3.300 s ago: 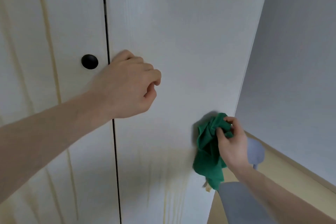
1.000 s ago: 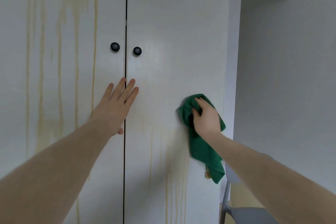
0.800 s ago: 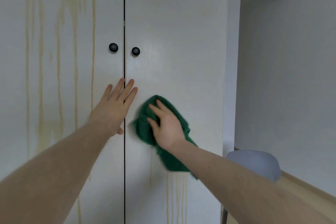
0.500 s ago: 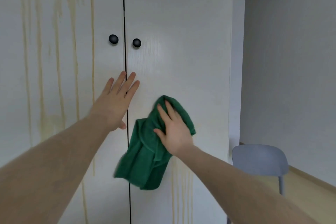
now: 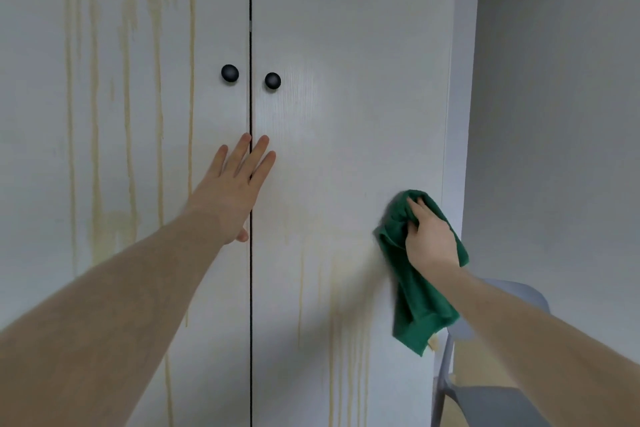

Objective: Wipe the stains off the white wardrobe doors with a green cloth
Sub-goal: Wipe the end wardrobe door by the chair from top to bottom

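Swept rightward, the crumpled green cloth (image 5: 415, 291) now hangs bunched in the right hand's (image 5: 429, 239) curled fingers (image 5: 415, 208).

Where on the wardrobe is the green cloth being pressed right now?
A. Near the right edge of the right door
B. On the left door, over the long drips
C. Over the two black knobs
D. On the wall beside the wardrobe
A: the right hand holds the green cloth against the right door near its outer edge.
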### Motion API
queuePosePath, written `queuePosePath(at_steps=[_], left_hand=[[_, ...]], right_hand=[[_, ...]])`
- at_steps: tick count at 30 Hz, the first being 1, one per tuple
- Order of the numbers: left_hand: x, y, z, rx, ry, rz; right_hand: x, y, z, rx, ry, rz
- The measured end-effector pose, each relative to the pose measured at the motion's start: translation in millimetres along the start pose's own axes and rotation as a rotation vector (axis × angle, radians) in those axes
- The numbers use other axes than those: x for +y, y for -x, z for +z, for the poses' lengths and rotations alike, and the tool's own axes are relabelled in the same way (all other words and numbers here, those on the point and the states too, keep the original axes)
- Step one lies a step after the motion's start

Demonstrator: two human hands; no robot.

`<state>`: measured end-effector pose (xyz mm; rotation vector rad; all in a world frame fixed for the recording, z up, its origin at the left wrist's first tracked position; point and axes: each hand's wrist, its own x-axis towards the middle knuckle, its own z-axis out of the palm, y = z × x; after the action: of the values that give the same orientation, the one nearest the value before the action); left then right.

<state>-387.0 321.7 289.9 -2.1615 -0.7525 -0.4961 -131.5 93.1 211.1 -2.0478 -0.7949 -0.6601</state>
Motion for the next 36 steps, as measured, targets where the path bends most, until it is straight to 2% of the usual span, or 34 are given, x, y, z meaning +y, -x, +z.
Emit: queuePosePath(at_steps=[7,11,16,19,26,30,33,36], left_hand=[[2,0,-2,-0.014,0.011,-0.011],[-1,0,0,0.007,0.044,0.007],[-3,-2,1,0.003,0.044,0.022],[-4,-2,3,0.005,0.024,0.024],[-3,-2,4,-0.005,-0.003,0.019],[-2,-3,4,-0.006,-0.005,0.015],[-1,-1,3,-0.001,-0.007,0.008],[1,0,2,-0.002,-0.008,-0.001]], right_hand=[[-79,32,37,-0.096,-0.197,-0.37],[-122,56,70,-0.214,-0.101,-0.586],[-110,62,98,-0.218,0.062,-0.619],[-81,56,95,-0.176,0.064,-0.563],[21,24,61,-0.041,0.081,-0.18],[44,3,28,-0.046,0.017,0.031],[36,1,14,-0.033,-0.004,0.055],[14,10,13,-0.003,-0.046,-0.088]])
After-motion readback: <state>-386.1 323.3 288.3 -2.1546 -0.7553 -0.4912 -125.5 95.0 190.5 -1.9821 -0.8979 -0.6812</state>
